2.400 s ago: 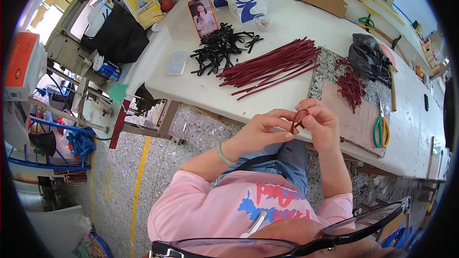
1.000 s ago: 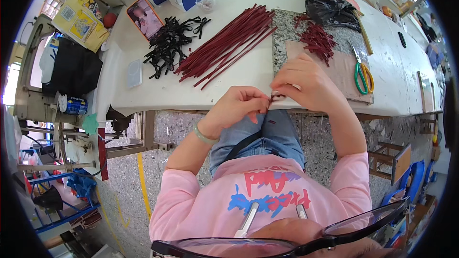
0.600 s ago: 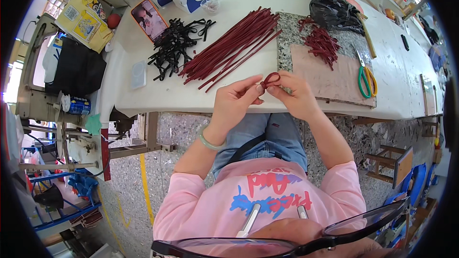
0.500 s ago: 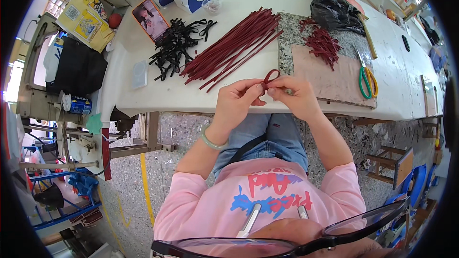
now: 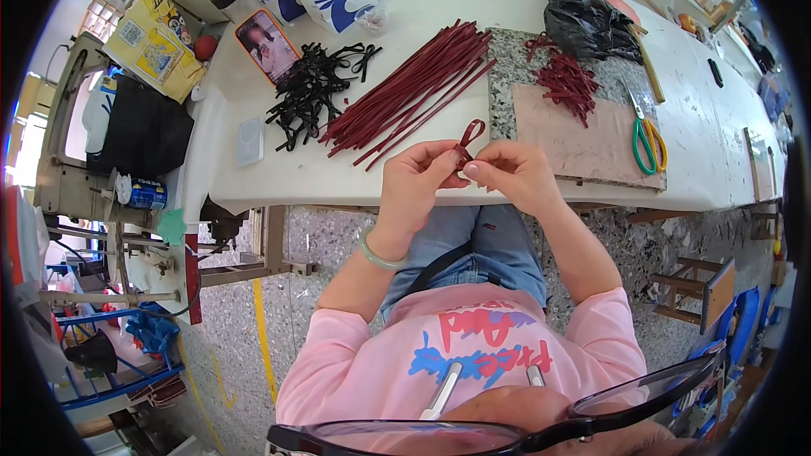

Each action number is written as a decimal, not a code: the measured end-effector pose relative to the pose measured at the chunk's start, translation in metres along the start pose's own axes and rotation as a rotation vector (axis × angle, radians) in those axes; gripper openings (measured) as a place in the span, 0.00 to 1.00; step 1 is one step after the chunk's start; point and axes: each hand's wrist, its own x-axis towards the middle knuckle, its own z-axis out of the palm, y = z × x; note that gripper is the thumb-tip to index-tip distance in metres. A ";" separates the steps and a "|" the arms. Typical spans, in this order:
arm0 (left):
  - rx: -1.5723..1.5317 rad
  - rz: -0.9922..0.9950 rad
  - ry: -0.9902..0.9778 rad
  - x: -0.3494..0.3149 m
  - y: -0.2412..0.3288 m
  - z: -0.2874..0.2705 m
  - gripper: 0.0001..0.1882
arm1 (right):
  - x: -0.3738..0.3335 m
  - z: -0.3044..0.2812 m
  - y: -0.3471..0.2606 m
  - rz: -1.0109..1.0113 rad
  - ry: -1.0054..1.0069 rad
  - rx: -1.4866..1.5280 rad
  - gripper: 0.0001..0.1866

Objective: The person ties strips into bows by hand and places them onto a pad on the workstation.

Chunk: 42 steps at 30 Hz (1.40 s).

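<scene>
Near the table's front edge, my left hand (image 5: 420, 176) and my right hand (image 5: 513, 174) meet around one dark red strip (image 5: 474, 130). The strip forms a small loop that stands up above my fingertips. My left thumb and fingers pinch it, and my right thumb and forefinger pinch it from the other side. Its lower part is mostly hidden between the fingers. Just beyond my hands lies a bundle of long dark red strips (image 5: 411, 89). To its left is a pile of black knotted strips (image 5: 309, 91).
A stone slab (image 5: 504, 76) at the right carries short red pieces (image 5: 567, 86), a black plastic bag (image 5: 585, 22) and scissors with green and yellow handles (image 5: 647, 145). A phone (image 5: 267, 46) leans at the back left. A sewing machine (image 5: 59, 139) stands left of the table.
The loop has narrowed and now stands more upright. My right fingers have shifted slightly left and down, closer to my left fingertips.
</scene>
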 end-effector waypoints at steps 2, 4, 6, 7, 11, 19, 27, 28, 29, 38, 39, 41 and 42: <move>0.028 0.054 0.008 -0.001 -0.002 0.002 0.10 | 0.000 0.004 -0.005 0.070 0.034 0.090 0.12; 0.055 0.111 0.021 -0.003 -0.004 0.003 0.10 | 0.001 0.008 -0.003 0.057 0.052 0.149 0.12; 0.118 0.235 0.031 -0.004 -0.007 0.002 0.10 | 0.002 0.014 -0.002 0.039 0.057 0.208 0.12; 0.122 0.247 0.044 -0.005 -0.011 0.001 0.10 | 0.000 0.019 -0.003 -0.005 0.088 0.203 0.11; 0.169 0.331 0.032 -0.008 -0.021 0.007 0.10 | -0.003 0.030 0.013 -0.206 0.281 0.087 0.07; 0.510 0.458 -0.088 -0.019 -0.013 -0.003 0.09 | -0.005 0.007 -0.026 -0.061 0.049 -0.080 0.06; 0.277 0.076 -0.127 -0.011 -0.004 -0.002 0.07 | -0.003 0.019 -0.027 -0.609 0.247 -0.133 0.10; 0.051 0.036 -0.155 -0.010 -0.004 -0.006 0.09 | -0.004 0.022 -0.027 -0.418 0.340 0.219 0.12; -0.175 -0.005 -0.183 -0.010 -0.004 -0.007 0.11 | -0.004 0.021 -0.022 -0.420 0.339 0.217 0.12; -0.137 0.031 -0.202 -0.017 -0.003 -0.010 0.08 | -0.009 0.009 -0.001 -0.008 -0.083 0.330 0.05; -0.192 -0.093 -0.199 -0.020 0.006 -0.010 0.07 | -0.010 0.008 -0.004 -0.007 -0.083 0.330 0.05; -0.246 -0.217 -0.195 -0.022 0.007 -0.011 0.07 | -0.011 0.009 -0.008 0.043 -0.154 0.283 0.04; -0.193 -0.141 -0.153 -0.022 0.000 -0.013 0.08 | -0.011 0.012 -0.009 0.043 -0.157 0.284 0.04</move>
